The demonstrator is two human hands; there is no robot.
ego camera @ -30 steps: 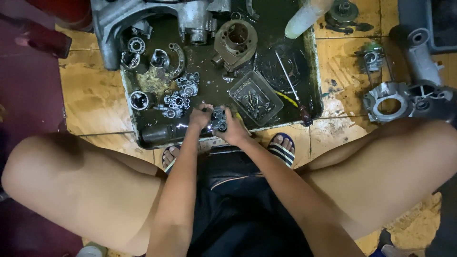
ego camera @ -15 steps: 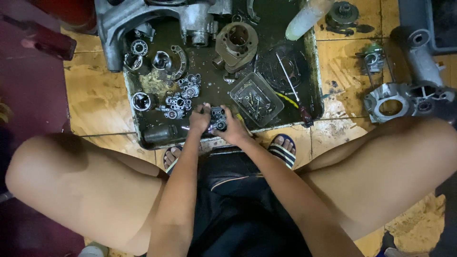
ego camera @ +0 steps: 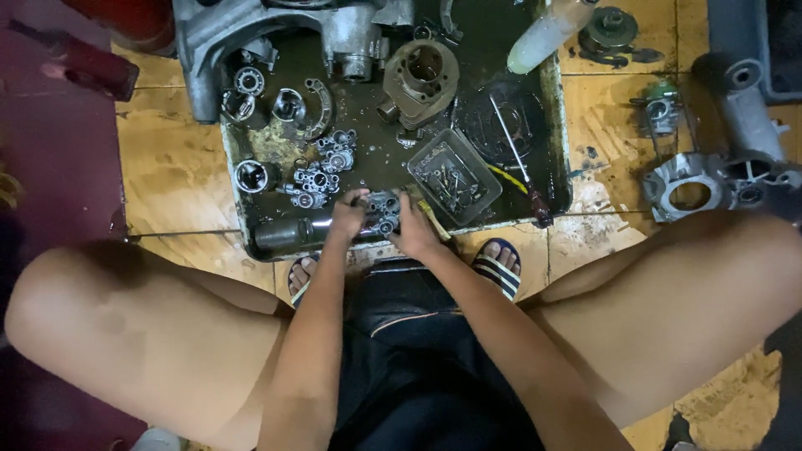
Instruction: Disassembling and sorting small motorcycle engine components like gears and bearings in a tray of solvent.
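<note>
Both hands grip one small grey metal carburettor-like part (ego camera: 383,213) over the near edge of the oily black rectangular metal tray (ego camera: 561,142). Left hand (ego camera: 347,217) has its fingers curled on the part's left side, right hand (ego camera: 415,231) has its fingers closed on the right side; the part sits between the two sets of fingertips, partly hidden by them. Just beyond the left fingers: a cluster of small silver metal fittings (ego camera: 322,171). Just beyond the right fingers: a clear square plastic container of screws and small bits (ego camera: 454,177). Further out from the right fingers lies a screwdriver with a dark handle (ego camera: 522,167). Well beyond both hands is a tan finned metal cylinder (ego camera: 420,82). Near the left wrist, at the tray's near edge, lies a dark metal tube (ego camera: 280,234).
</note>
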